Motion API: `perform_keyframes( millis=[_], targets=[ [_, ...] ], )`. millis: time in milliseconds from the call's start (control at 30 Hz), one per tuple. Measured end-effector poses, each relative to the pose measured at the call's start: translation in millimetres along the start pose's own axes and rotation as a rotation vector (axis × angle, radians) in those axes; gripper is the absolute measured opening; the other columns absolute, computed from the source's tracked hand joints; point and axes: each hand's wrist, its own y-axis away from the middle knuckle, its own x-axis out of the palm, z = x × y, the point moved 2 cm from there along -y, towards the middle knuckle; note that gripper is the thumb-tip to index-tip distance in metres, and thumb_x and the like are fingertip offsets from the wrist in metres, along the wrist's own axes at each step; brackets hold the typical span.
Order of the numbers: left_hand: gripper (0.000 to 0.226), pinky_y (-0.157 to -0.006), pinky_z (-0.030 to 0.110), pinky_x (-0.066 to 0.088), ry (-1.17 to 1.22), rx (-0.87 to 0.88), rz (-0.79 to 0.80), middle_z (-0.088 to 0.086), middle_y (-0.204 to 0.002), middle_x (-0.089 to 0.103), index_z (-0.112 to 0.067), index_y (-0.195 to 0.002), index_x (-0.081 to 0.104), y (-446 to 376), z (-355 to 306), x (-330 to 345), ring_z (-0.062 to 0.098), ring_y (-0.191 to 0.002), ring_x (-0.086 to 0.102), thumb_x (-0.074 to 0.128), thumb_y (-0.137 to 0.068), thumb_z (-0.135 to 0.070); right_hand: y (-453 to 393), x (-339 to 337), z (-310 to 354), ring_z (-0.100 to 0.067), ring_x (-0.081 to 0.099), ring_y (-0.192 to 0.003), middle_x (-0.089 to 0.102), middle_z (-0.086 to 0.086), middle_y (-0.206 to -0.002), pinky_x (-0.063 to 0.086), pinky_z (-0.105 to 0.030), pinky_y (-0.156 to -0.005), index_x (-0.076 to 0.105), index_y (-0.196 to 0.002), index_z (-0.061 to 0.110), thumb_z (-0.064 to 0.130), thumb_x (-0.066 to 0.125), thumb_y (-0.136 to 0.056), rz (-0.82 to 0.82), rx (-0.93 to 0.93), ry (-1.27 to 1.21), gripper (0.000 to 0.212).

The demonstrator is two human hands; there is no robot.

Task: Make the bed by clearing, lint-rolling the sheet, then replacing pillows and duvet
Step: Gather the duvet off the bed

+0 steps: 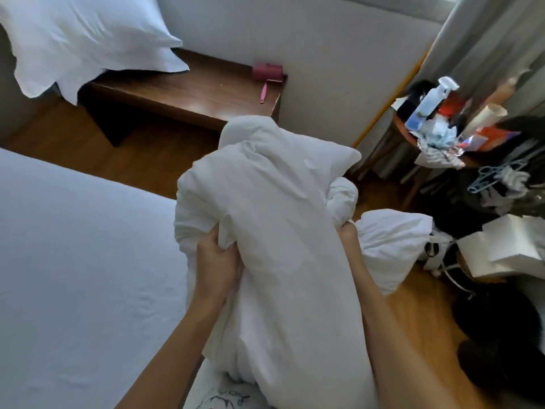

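I hold a bunched white duvet (271, 219) up in front of me, beside the bed. My left hand (216, 258) grips a fold on its left side and my right hand (348, 234) grips a fold on its right side. The bed's bare white sheet (73, 255) fills the lower left. A white pillow (82, 39) lies at the top left, overhanging a dark wooden bench (188, 95). A pink lint roller (267, 76) rests on the bench's right end. More white bedding (392, 243) lies on the floor to the right.
A small round table (442, 137) at the right is crowded with a spray bottle (433, 98), rolled papers and cloths. Dark clothes, hangers and a white box (507, 249) clutter the floor on the right. Wooden floor (97, 149) runs between bed and bench. A curtain hangs at the top right.
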Motion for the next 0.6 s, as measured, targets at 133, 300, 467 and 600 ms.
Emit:
perform_keyframes(
  millis=[133, 300, 467, 600],
  targets=[
    [0.021, -0.056, 0.009, 0.049, 0.023, -0.005, -0.068, -0.022, -0.068, 0.067, -0.029, -0.085, 0.062, -114.0, -1.7, 24.0, -0.003, -0.068, 0.064, 0.051, -0.099, -0.018, -77.4, 45.0, 67.9, -0.039, 0.051, -0.113, 0.058, -0.026, -0.108, 0.027, -0.019, -0.062, 0.052, -0.121, -0.006, 0.015, 0.048, -0.1, 0.034, 0.008, 0.082, 0.03],
    [0.016, -0.056, 0.011, 0.046, 0.015, 0.009, -0.222, -0.017, -0.068, 0.064, -0.022, -0.09, 0.062, -238.4, -41.5, 26.0, -0.005, -0.068, 0.062, 0.049, -0.099, -0.021, -152.1, 96.4, 195.7, -0.004, 0.057, -0.063, 0.056, -0.009, -0.07, 0.032, -0.003, -0.041, 0.055, -0.076, 0.006, 0.011, 0.051, -0.097, 0.207, -0.147, 0.204, 0.022],
    [0.014, -0.056, 0.01, 0.047, 0.026, 0.098, -0.34, -0.021, -0.073, 0.068, -0.027, -0.086, 0.064, -347.2, -96.2, 13.1, -0.004, -0.07, 0.063, 0.053, -0.094, -0.027, -211.3, 157.8, 301.9, 0.004, 0.043, -0.035, 0.046, 0.015, -0.04, 0.03, -0.01, -0.035, 0.043, -0.062, 0.016, 0.01, 0.061, -0.089, 0.333, -0.243, 0.1, 0.033],
    [0.015, -0.061, 0.007, 0.044, 0.035, 0.218, -0.442, -0.025, -0.071, 0.066, -0.026, -0.082, 0.061, -441.6, -132.1, 0.4, -0.007, -0.071, 0.061, 0.055, -0.094, -0.032, -268.5, 218.1, 373.6, -0.002, 0.037, -0.037, 0.047, -0.002, -0.06, 0.031, -0.011, -0.035, 0.044, -0.064, 0.007, 0.008, 0.062, -0.088, 0.435, -0.312, 0.017, 0.03]
  ],
)
